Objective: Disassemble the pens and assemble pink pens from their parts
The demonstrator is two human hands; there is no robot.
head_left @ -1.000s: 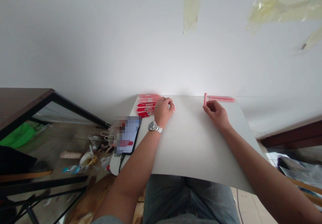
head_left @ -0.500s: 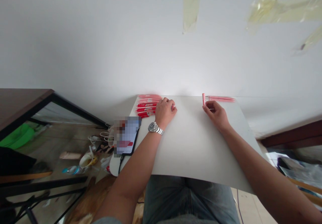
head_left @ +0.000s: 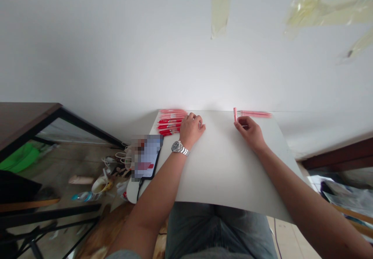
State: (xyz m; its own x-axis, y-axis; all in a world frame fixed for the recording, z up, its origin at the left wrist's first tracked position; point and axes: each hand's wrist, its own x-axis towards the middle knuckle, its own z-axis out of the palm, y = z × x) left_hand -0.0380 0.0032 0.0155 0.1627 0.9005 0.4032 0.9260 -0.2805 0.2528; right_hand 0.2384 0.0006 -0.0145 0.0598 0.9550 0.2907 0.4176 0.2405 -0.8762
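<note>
My right hand [head_left: 249, 129] is shut on a pink pen [head_left: 235, 114], which stands out from its fingertips at the far edge of a white board [head_left: 227, 166]. Just beyond that hand, several paler pink pens [head_left: 255, 114] lie side by side. My left hand [head_left: 191, 130], with a silver wristwatch [head_left: 178, 146] on its wrist, rests curled on the board. Its fingertips hide whatever may be under them. Several red pens [head_left: 170, 121] lie in a tight stack just to the left of this hand.
A tablet [head_left: 147, 157] with a pixelated screen and black cable lies left of the board. Below the table edge are a mug [head_left: 99, 185] and a plastic bottle [head_left: 84, 196]. A dark-framed glass table [head_left: 61, 125] stands at left. Yellowish tape strips [head_left: 314, 12] cling overhead.
My right hand and its pink pen have shifted slightly left. My left hand has moved a little right across the board.
</note>
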